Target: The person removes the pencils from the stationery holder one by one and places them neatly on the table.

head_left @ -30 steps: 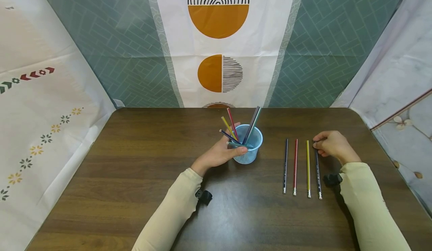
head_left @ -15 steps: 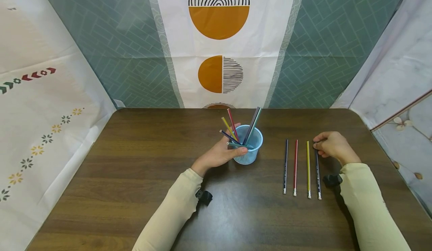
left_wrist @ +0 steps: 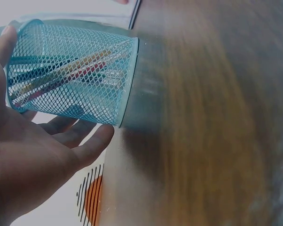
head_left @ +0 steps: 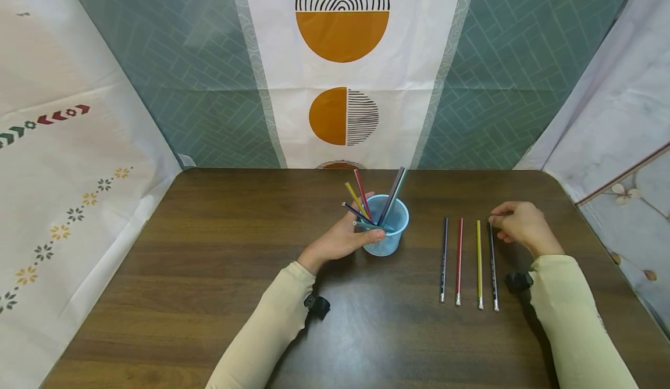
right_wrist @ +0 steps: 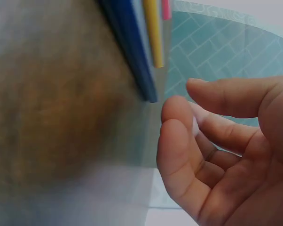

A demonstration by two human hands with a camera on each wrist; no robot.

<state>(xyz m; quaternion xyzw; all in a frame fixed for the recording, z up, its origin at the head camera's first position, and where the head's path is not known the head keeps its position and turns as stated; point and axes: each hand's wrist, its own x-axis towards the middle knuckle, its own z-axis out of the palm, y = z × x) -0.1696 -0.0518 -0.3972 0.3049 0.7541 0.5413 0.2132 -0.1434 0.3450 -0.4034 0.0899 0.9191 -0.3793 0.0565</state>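
My left hand (head_left: 340, 239) holds a light-blue mesh pencil cup (head_left: 383, 243), thumb on the near side and fingers round the far side. Several pencils lean inside the cup, among them a red pencil (head_left: 361, 192) and a yellow pencil (head_left: 354, 197). To the right, pencils lie side by side on the table: a dark blue pencil (head_left: 444, 261), a red one (head_left: 459, 261), a yellow one (head_left: 479, 264) and another dark blue pencil (head_left: 494, 270). My right hand (head_left: 523, 226) hovers at the far tip of that last one. In the right wrist view its loosely bent fingers (right_wrist: 174, 146) are apart from the pencil.
The brown wooden table (head_left: 209, 296) reaches to a patterned backdrop (head_left: 220, 98) at its far edge. White cloths hang at both sides, a flowered cloth (head_left: 104, 214) on the left.
My right hand has let go of the rightmost dark blue pencil and shifted slightly right, away from its tip. The left hand and the cup have stayed in place.
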